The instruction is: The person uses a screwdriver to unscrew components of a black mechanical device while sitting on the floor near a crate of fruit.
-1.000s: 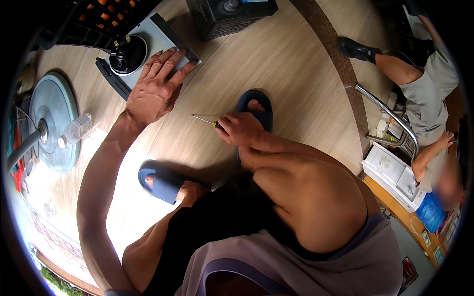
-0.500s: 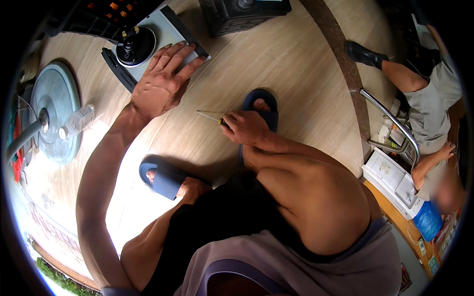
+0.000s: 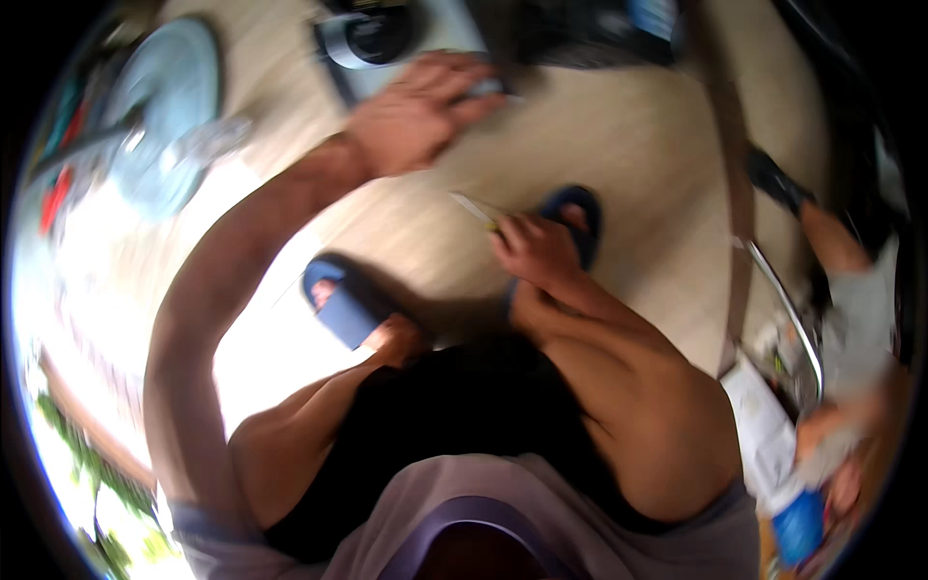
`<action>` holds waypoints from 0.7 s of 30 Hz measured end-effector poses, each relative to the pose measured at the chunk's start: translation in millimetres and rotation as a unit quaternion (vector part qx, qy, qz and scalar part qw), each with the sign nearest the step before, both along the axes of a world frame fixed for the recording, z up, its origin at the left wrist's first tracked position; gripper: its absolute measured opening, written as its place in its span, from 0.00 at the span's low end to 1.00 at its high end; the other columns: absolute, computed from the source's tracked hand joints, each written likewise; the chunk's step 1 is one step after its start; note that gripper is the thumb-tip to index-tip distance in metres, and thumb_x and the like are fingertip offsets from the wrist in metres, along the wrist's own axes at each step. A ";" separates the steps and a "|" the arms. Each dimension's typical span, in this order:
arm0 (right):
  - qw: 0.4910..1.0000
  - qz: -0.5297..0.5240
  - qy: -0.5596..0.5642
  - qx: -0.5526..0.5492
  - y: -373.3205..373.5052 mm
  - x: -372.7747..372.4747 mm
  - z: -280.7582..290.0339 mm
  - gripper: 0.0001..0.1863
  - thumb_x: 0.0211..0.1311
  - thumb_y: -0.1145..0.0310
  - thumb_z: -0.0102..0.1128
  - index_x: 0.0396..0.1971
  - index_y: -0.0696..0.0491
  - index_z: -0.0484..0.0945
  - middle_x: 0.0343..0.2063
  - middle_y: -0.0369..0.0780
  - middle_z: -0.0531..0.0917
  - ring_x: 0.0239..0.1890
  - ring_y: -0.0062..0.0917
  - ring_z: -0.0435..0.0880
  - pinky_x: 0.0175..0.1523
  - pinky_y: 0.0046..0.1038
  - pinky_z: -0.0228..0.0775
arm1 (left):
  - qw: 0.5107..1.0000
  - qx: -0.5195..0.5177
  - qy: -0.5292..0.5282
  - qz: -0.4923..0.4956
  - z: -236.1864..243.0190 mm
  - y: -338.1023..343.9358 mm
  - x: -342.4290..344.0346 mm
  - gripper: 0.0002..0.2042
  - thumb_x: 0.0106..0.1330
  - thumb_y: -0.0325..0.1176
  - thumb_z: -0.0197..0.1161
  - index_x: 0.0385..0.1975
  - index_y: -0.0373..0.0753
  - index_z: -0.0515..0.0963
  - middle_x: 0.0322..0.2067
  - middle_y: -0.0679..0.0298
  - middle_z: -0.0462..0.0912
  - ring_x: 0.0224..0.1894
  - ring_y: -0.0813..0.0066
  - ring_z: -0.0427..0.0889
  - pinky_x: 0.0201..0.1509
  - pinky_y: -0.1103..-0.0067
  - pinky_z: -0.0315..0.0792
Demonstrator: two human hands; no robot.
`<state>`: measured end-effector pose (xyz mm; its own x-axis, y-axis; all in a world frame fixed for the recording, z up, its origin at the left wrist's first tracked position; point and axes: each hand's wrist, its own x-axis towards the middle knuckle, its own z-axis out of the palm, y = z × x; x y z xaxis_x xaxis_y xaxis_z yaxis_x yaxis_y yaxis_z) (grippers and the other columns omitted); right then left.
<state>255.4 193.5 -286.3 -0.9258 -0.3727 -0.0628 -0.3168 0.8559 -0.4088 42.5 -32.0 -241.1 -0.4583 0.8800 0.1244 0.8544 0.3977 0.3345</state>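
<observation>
My left hand (image 3: 416, 111) reaches out over the near end of a grey panel (image 3: 450, 27), its fingers stretched out near the panel's corner. Motion blur hides whether the fingertips press on it. A round black speaker-like part (image 3: 380, 41) with a pale rim sits on the panel, left of those fingers. My right hand (image 3: 537, 251) is closed around the yellow-and-black handle of a screwdriver (image 3: 471, 207). The thin metal shaft points away to the left above the floor. This hand is beside my right foot in its dark blue slipper (image 3: 588, 237).
At the far side stands a black box (image 3: 580, 37). A round light-blue stand base (image 3: 159, 106) and a clear plastic bottle (image 3: 208, 142) are on the left. Rightward are a bent metal tube frame (image 3: 791, 314), a seated person (image 3: 860, 319), a white container (image 3: 759, 416) and a blue bag (image 3: 799, 527).
The whole view has shifted and blurred, so the panel, box and both hands appear farther right. My right hand keeps the screwdriver; my left hand stays at the panel's near end, fingers extended.
</observation>
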 end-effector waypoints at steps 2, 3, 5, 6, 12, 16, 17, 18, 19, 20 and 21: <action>1.000 -0.010 -0.007 0.022 12.5 -0.8 11.1 0.08 0.61 0.64 0.66 0.35 0.51 0.81 0.26 0.39 0.83 0.25 0.34 0.85 0.30 0.35 0.79 | 1.000 0.021 0.013 -0.014 1.4 17.1 -0.4 0.32 0.54 0.30 0.67 0.65 0.43 0.73 0.66 0.52 0.69 0.71 0.53 0.65 0.75 0.62 0.59; 0.999 -0.009 0.025 0.026 19.9 -0.5 8.8 0.07 0.61 0.63 0.65 0.30 0.49 0.79 0.23 0.39 0.81 0.22 0.33 0.84 0.26 0.33 0.78 | 0.999 0.014 0.028 -0.019 1.7 25.1 -1.8 0.33 0.53 0.32 0.68 0.64 0.44 0.73 0.66 0.54 0.69 0.71 0.55 0.65 0.76 0.63 0.58; 1.000 -0.003 0.008 0.023 21.3 1.9 13.5 0.08 0.62 0.62 0.65 0.32 0.50 0.80 0.25 0.39 0.82 0.25 0.35 0.84 0.28 0.34 0.78 | 0.998 0.032 0.053 -0.016 3.5 25.8 1.6 0.34 0.53 0.34 0.69 0.65 0.48 0.72 0.67 0.58 0.69 0.72 0.58 0.65 0.77 0.64 0.57; 1.000 0.011 0.007 0.012 12.9 4.8 7.4 0.08 0.62 0.62 0.65 0.32 0.50 0.80 0.25 0.39 0.82 0.25 0.35 0.84 0.28 0.34 0.78 | 0.998 0.019 0.064 -0.007 -3.0 24.8 6.1 0.33 0.56 0.36 0.69 0.66 0.50 0.72 0.68 0.58 0.69 0.72 0.59 0.64 0.77 0.64 0.56; 1.000 0.007 0.017 0.014 10.1 3.4 3.1 0.09 0.63 0.61 0.66 0.33 0.51 0.81 0.25 0.40 0.83 0.26 0.37 0.85 0.29 0.37 0.78 | 0.993 -0.015 -0.117 -0.031 3.3 14.0 -12.6 0.25 0.66 0.37 0.65 0.65 0.50 0.74 0.63 0.56 0.77 0.64 0.54 0.76 0.69 0.60 0.69; 1.000 0.003 0.009 0.009 5.7 -2.0 11.0 0.09 0.64 0.60 0.66 0.34 0.50 0.81 0.26 0.40 0.83 0.26 0.37 0.85 0.29 0.37 0.78 | 0.988 0.037 -0.151 0.005 104.2 -19.4 -38.9 0.17 0.74 0.36 0.57 0.60 0.42 0.79 0.51 0.50 0.85 0.52 0.56 0.86 0.58 0.67 0.81; 1.000 0.004 0.006 0.011 6.8 -2.7 11.2 0.09 0.64 0.60 0.65 0.34 0.50 0.81 0.26 0.40 0.83 0.26 0.38 0.85 0.29 0.38 0.78 | 0.974 0.173 -0.133 0.067 126.5 -40.2 -46.8 0.16 0.70 0.42 0.59 0.44 0.35 0.84 0.38 0.45 0.87 0.41 0.46 0.87 0.48 0.63 0.81; 1.000 0.008 0.008 0.013 7.5 -3.2 12.0 0.09 0.64 0.60 0.65 0.34 0.50 0.81 0.26 0.40 0.83 0.26 0.38 0.85 0.29 0.38 0.78 | 0.972 0.170 -0.132 0.095 144.9 -53.0 -51.2 0.17 0.70 0.41 0.60 0.46 0.33 0.84 0.41 0.45 0.87 0.42 0.49 0.88 0.49 0.65 0.82; 1.000 0.004 0.003 0.013 8.0 -2.8 12.2 0.09 0.64 0.60 0.65 0.34 0.50 0.81 0.27 0.40 0.83 0.27 0.38 0.85 0.30 0.38 0.78 | 0.969 0.167 -0.132 0.122 162.8 -64.0 -56.0 0.17 0.69 0.39 0.60 0.47 0.31 0.83 0.43 0.45 0.87 0.44 0.52 0.89 0.50 0.67 0.82; 1.000 0.004 -0.001 0.010 6.3 -2.9 12.4 0.10 0.64 0.59 0.65 0.34 0.50 0.81 0.27 0.40 0.83 0.28 0.39 0.85 0.31 0.38 0.78 | 0.963 0.190 -0.086 0.172 164.0 -74.4 -59.6 0.18 0.70 0.40 0.60 0.48 0.30 0.83 0.45 0.46 0.88 0.45 0.55 0.89 0.51 0.68 0.83; 1.000 0.009 0.003 0.007 5.9 -2.8 14.0 0.10 0.64 0.59 0.65 0.34 0.50 0.81 0.27 0.40 0.83 0.28 0.39 0.85 0.31 0.38 0.78 | 0.961 0.190 -0.067 0.191 163.6 -84.6 -64.2 0.18 0.72 0.41 0.59 0.48 0.30 0.83 0.45 0.47 0.88 0.45 0.57 0.89 0.51 0.68 0.83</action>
